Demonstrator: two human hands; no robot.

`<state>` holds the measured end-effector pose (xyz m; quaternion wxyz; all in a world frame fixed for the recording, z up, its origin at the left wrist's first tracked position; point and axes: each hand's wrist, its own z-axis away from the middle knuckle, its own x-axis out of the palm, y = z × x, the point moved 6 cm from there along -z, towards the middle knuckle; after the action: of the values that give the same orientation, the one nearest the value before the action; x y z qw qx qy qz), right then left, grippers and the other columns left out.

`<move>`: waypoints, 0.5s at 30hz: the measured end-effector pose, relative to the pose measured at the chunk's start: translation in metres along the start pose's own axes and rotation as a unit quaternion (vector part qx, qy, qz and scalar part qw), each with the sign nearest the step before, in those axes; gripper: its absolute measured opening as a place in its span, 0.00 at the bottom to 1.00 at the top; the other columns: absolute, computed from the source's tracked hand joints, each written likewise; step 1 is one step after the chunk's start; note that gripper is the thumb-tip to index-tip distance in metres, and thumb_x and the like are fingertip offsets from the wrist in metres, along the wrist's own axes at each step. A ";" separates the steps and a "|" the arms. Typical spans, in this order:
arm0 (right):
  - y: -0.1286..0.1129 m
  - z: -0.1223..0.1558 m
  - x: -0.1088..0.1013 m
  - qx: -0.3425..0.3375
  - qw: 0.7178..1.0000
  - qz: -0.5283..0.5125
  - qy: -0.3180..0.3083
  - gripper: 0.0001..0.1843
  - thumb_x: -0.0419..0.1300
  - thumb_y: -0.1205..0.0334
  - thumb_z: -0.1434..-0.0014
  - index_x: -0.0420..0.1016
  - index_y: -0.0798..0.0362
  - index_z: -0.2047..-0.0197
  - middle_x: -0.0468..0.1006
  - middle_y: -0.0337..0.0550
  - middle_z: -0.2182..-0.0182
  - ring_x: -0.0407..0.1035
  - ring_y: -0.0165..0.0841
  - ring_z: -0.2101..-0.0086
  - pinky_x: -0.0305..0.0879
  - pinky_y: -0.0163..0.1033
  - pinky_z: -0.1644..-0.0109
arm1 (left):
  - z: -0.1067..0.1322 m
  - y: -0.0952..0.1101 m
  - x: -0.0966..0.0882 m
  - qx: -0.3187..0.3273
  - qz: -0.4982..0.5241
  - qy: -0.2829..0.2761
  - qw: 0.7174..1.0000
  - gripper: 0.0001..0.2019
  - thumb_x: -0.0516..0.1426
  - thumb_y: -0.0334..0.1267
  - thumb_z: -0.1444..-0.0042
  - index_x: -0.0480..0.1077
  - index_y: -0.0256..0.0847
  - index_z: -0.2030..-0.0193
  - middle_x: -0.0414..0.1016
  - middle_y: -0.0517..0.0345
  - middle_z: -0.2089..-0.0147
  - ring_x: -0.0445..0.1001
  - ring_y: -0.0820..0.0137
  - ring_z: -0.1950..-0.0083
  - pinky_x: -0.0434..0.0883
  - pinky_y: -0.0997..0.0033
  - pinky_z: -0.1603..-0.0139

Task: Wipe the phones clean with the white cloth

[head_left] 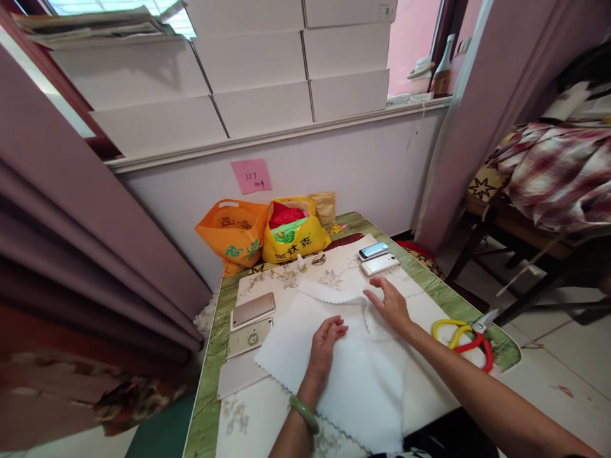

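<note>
A white cloth (356,381) with scalloped edges lies spread on the table before me, its far part raised in a fold. My left hand (327,343), with a green bangle on the wrist, is over the middle of the cloth. Its fingers are loosely bent and hold nothing that I can see. Beside the cloth's raised far right corner is my right hand (389,305), thumb and fingers apart, nothing between them. Scissors (470,337) with yellow and red handles lie to the right of my right forearm.
Several phones lie on the patterned table cover (233,420), including a rose-gold phone (254,310) at left and a white phone (380,264) at far right. Behind stand an orange bag (233,235) and a yellow bag (296,245) with bright fabric inside. A tiny bottle (301,263) stands before them.
</note>
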<state>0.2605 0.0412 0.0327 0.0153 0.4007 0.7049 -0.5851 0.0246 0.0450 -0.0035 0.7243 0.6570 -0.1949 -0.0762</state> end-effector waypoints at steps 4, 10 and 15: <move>-0.028 0.041 -0.002 -0.223 0.949 0.196 -0.104 0.34 0.61 0.42 0.46 0.67 0.53 0.42 0.70 0.55 0.44 0.63 0.47 0.44 0.54 0.53 0.38 | 0.010 0.011 0.013 0.115 -0.231 -0.054 0.965 0.17 0.53 0.49 0.39 0.74 0.43 0.50 0.74 0.48 0.45 0.71 0.60 0.42 0.65 0.54 0.38; -0.008 0.051 0.004 -0.130 0.927 0.298 -0.185 0.21 0.54 0.56 0.39 0.70 0.48 0.44 0.72 0.48 0.44 0.69 0.40 0.49 0.60 0.43 0.47 | 0.037 0.002 0.053 0.220 -0.555 -0.241 0.765 0.35 0.52 0.57 0.41 0.51 0.46 0.30 0.52 0.52 0.28 0.46 0.58 0.27 0.46 0.49 0.28; 0.003 0.028 -0.011 -0.014 0.933 0.310 -0.183 0.14 0.51 0.58 0.38 0.78 0.46 0.57 0.81 0.44 0.63 0.73 0.36 0.64 0.59 0.36 0.65 | 0.048 -0.002 0.050 0.213 -0.630 -0.233 0.710 0.35 0.46 0.59 0.38 0.47 0.48 0.29 0.46 0.54 0.26 0.43 0.61 0.26 0.43 0.51 0.28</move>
<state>0.2567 0.0114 0.0271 0.3301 0.4850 0.5388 -0.6046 0.0520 -0.0182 0.0062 0.2807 0.7256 0.0901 -0.6217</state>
